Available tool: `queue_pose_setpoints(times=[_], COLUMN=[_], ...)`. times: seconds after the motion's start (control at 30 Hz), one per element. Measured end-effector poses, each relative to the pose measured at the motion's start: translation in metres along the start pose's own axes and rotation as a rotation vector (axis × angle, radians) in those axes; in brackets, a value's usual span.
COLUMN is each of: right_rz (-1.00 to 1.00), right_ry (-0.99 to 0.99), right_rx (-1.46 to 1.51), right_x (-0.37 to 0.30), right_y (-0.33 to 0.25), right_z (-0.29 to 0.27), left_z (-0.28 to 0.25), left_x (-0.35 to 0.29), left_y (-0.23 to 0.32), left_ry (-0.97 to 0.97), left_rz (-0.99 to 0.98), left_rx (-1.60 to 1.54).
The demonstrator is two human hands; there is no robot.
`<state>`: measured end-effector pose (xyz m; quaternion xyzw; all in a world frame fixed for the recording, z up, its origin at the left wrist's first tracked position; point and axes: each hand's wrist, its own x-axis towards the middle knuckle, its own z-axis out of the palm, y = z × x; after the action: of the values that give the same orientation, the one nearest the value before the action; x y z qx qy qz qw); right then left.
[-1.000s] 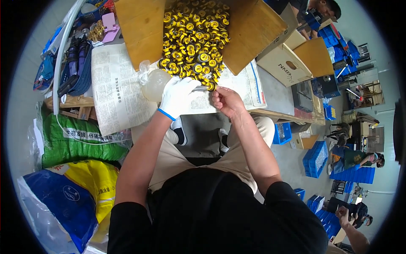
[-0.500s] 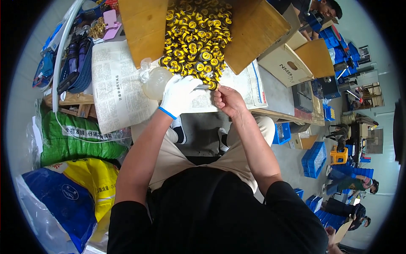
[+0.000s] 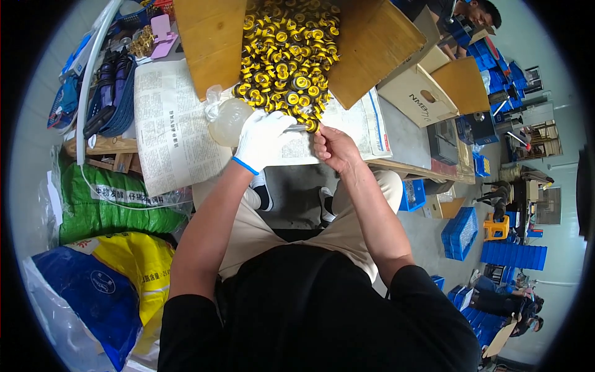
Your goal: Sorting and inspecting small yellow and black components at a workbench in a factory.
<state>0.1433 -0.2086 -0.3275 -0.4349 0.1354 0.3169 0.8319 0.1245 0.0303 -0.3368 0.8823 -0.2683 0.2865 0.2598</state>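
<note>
My left hand [image 3: 259, 139], in a white glove with a blue cuff, is closed around a slim metal tool [image 3: 297, 128] whose exact kind I cannot make out. The tool's tip meets a small round yellow-and-black part [image 3: 312, 126]. Pinched at its right side, that part is between the fingertips of my bare right hand [image 3: 335, 149]. Just beyond both hands, a heap of similar yellow-and-black parts [image 3: 288, 59] spills from between brown cardboard flaps [image 3: 214, 46]. A knotted, translucent plastic bag [image 3: 229, 122] rests against the gloved hand's left side.
Newspaper [image 3: 176, 133] covers the table under the parts. Blue baskets [image 3: 114, 99] and a pink stand [image 3: 163, 37] are at left, above a green sack [image 3: 111, 208]. An open carton [image 3: 427, 96] stands at right. Blue crates [image 3: 460, 234] and other people occupy the right side.
Both my hands and the part stay in nearly the same place. In the background at right, a walking person has moved down the picture toward another person.
</note>
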Motion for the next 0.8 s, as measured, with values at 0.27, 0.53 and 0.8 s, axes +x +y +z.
queue_pose_setpoints(times=[0.27, 0.53, 0.8], right_rz=[0.01, -0.018, -0.409], right_ry=[-0.007, -0.108, 0.254], right_rx=[0.004, -0.09, -0.731], right_x=[-0.002, 0.01, -0.048], right_y=[-0.002, -0.004, -0.037], right_z=[-0.004, -0.005, 0.013], left_z=[0.001, -0.009, 0.016], left_x=[0.002, 0.005, -0.001], left_y=[0.001, -0.009, 0.011], left_ry=[0.025, 0.059, -0.16], left_rz=[0.003, -0.089, -0.153], left_rx=[-0.028, 0.002, 0.006])
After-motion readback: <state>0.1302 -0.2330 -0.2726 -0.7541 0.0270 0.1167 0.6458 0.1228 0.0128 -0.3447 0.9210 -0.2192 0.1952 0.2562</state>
